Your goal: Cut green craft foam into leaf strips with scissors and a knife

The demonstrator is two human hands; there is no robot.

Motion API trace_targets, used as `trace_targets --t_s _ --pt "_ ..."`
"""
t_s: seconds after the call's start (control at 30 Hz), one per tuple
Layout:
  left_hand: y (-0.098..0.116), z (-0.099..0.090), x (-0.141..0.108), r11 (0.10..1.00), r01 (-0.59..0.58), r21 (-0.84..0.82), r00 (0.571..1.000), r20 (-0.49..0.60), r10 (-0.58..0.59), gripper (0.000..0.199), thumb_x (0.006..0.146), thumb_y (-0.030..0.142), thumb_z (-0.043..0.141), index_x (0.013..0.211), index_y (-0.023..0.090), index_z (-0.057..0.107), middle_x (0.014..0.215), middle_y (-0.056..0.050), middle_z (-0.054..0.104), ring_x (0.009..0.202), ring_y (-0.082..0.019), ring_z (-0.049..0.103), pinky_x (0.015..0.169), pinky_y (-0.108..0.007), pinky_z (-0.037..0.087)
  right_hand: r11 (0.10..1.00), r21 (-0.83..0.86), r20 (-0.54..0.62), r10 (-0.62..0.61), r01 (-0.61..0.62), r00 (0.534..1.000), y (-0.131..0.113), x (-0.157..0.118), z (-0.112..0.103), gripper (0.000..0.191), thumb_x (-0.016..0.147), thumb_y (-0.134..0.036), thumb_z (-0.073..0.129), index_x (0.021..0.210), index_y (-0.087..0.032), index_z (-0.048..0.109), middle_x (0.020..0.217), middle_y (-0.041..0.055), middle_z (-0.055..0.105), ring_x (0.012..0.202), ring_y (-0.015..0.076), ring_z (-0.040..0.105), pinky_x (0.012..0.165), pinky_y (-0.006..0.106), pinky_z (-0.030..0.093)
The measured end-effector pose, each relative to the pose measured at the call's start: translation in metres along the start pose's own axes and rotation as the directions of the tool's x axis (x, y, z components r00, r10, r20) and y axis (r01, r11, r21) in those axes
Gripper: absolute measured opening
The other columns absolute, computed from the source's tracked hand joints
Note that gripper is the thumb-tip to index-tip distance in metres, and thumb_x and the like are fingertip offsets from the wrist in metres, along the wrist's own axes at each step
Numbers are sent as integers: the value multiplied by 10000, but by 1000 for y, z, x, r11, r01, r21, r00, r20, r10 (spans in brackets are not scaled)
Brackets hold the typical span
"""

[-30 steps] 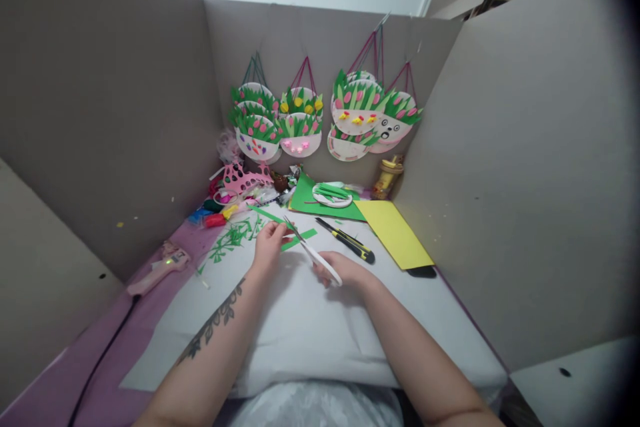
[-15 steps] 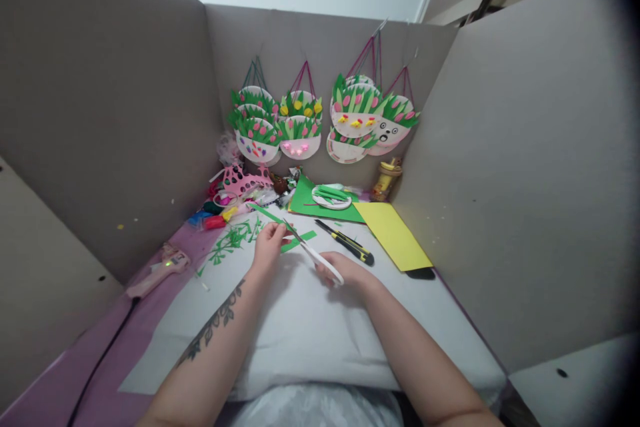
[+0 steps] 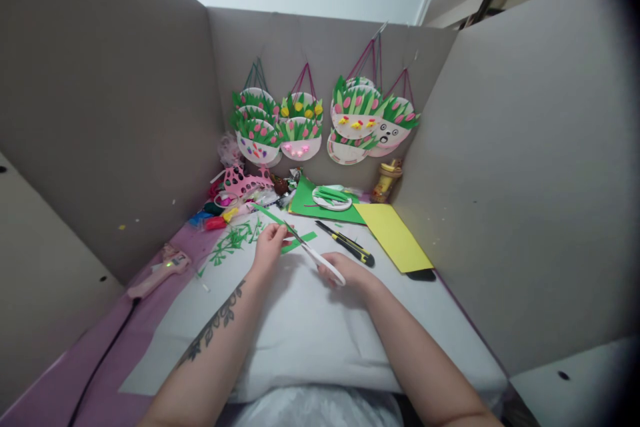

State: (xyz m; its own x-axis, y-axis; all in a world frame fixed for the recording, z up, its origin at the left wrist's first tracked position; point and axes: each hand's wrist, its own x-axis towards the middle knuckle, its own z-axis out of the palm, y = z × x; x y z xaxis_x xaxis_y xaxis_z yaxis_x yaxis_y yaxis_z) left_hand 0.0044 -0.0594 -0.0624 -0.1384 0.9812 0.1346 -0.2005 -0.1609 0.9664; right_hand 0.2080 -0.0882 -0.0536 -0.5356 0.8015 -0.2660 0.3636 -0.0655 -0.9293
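The scissors point(image 3: 323, 263) could nick your left fingertips, since the blades sit right beside them; a loose pinch could let the green strip point(image 3: 270, 214) twist. Your left hand point(image 3: 270, 243) has its grip closed on the strip, which slants towards 10 o'clock. Your right hand point(image 3: 350, 269), low over the tabletop point(image 3: 305, 333), grips the handles, blades aimed at 10 to 11 o'clock.

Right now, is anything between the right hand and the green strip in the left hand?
Only the scissors, held in the right hand, their blades reaching to the green strip. Nothing else visible in the gap. The left hand has its fingertips close beside the blades; the knife lies off to the right.
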Motion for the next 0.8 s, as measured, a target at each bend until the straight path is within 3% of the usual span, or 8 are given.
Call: trace_targets --t_s 0.4,0.8 --pt "-2 1 -1 998 -19 56 998 61 15 309 727 461 623 696 166 537 921 -85 690 830 -206 641 652 -294 508 994 -71 6 -83 83 997 5 1 -4 98 589 -155 517 677 -157 561 522 -47 515 445 77 470 411 176 374" --pt "0 1 -3 998 -18 56 995 94 13 325 733 471 616 680 164 522 920 -85 683 830 -203 636 653 -288 505 1000 -16 -13 -27 27 1000 -1 -2 -4 119 562 -169 524 670 -152 568 496 -51 491 418 75 455 389 179 368"
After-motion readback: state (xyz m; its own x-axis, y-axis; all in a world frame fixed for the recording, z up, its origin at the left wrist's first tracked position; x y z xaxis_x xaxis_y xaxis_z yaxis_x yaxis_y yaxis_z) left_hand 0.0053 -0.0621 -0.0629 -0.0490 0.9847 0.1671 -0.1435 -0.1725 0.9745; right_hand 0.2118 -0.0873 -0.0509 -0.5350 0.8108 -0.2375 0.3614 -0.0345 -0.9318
